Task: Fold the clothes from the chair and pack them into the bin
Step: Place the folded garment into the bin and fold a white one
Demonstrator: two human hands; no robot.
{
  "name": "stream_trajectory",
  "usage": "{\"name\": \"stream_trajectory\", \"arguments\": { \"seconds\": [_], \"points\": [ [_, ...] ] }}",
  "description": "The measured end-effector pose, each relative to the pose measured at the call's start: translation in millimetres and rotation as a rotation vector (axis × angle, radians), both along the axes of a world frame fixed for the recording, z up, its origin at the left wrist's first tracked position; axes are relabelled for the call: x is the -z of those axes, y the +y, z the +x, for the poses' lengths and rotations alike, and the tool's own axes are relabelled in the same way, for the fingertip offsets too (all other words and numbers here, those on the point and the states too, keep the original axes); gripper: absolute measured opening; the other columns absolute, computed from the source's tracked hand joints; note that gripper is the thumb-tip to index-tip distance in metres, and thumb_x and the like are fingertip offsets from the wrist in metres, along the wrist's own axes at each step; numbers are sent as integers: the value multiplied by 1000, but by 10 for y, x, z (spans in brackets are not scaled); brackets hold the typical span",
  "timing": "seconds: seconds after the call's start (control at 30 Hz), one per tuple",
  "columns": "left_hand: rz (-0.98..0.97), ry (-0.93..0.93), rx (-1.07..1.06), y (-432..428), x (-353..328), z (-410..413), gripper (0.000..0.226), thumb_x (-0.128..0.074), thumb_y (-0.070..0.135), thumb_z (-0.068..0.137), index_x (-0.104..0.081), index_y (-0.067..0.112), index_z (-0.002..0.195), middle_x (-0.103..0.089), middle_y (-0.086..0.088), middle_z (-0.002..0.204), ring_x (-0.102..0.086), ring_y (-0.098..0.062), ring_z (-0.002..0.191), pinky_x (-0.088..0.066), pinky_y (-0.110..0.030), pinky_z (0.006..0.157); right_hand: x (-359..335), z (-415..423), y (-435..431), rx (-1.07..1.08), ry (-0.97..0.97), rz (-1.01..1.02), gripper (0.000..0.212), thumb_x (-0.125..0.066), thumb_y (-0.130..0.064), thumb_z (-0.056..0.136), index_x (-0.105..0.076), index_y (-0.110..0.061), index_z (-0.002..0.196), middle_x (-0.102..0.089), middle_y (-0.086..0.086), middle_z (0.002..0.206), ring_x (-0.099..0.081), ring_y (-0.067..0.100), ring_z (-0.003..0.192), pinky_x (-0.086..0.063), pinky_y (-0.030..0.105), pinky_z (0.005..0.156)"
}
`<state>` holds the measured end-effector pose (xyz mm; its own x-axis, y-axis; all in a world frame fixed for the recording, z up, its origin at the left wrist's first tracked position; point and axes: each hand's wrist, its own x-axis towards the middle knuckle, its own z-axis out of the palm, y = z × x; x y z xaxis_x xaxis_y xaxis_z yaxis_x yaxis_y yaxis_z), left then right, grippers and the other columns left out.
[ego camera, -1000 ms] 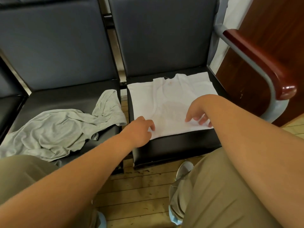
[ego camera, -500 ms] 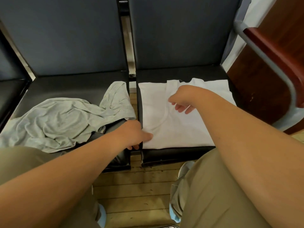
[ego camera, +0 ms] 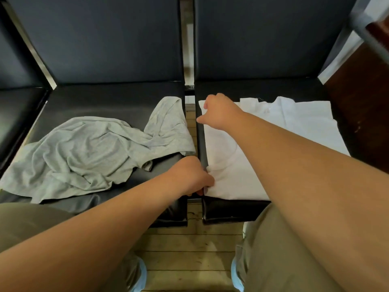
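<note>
The white shirt [ego camera: 252, 165] lies flat on the right chair seat [ego camera: 231, 209]; the left hand [ego camera: 189, 175] pinches its near-left corner; the right hand [ego camera: 219, 110] curls onto its far-left edge, apparently gripping it; an uneven lift could skew the fold or drop cloth into the gap between seats; the grey shirt [ego camera: 84, 152] lies crumpled alongside.
</note>
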<state>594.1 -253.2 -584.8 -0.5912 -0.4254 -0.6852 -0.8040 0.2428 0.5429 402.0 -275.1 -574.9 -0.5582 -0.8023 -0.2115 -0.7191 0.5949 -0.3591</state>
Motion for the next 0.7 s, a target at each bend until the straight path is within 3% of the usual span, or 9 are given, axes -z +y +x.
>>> {"name": "stream_trajectory", "arguments": {
  "seconds": [0.07,0.17,0.3,0.4,0.47,0.57,0.7],
  "points": [
    [39,0,-10,-35,5,26,22,-72,25,91,-79,4,89,-80,-7,77,-78,-26,84,-53,-26,57,99,30,-39,-21,44,3,61,-78,-33,90,-53,-18,144,-51,10,139,-56,33,121,-57,44,92],
    [78,-3,-8,-58,3,40,20,-73,22,94,-76,2,96,-81,-8,82,-79,-22,84,-55,-27,59,197,48,-74,-28,128,67,68,-73,-23,94,-42,-24,155,-46,13,147,-53,38,129,-57,47,94],
    [106,9,-3,-67,-56,57,18,-72,17,96,-73,1,102,-81,-13,89,-79,-27,90,-61,-33,70,220,55,-107,-96,151,80,72,-59,-1,97,-39,-35,157,-48,14,141,-58,38,115,-55,42,80],
    [139,30,-17,-64,-111,68,10,-70,13,97,-67,6,104,-79,-16,92,-74,-25,83,-62,-37,78,194,46,-125,-69,146,14,65,-57,-2,99,-50,-39,151,-47,12,138,-60,35,102,-54,39,75],
    [134,48,-48,-84,-135,72,11,-69,9,95,-67,3,105,-75,-14,85,-70,-25,80,-63,-39,82,127,33,-139,-8,157,-65,49,-58,-3,100,-64,-34,137,-48,10,133,-60,34,101,-56,40,82],
    [116,74,-109,-109,-223,44,7,-67,4,88,-61,7,91,-65,-10,79,-65,-27,75,-63,-43,87,-42,-16,-164,60,235,-110,25,-56,-8,103,-76,-17,114,-55,13,127,-62,32,105,-57,40,93],
    [218,159,-201,-56,-426,-35,18,-62,2,85,-65,5,102,-68,-16,101,-71,-31,87,-65,-49,87,-269,-155,-133,176,194,-232,33,-47,-13,104,-76,-6,117,-65,14,123,-66,30,108,-56,36,92]
  ]
}}
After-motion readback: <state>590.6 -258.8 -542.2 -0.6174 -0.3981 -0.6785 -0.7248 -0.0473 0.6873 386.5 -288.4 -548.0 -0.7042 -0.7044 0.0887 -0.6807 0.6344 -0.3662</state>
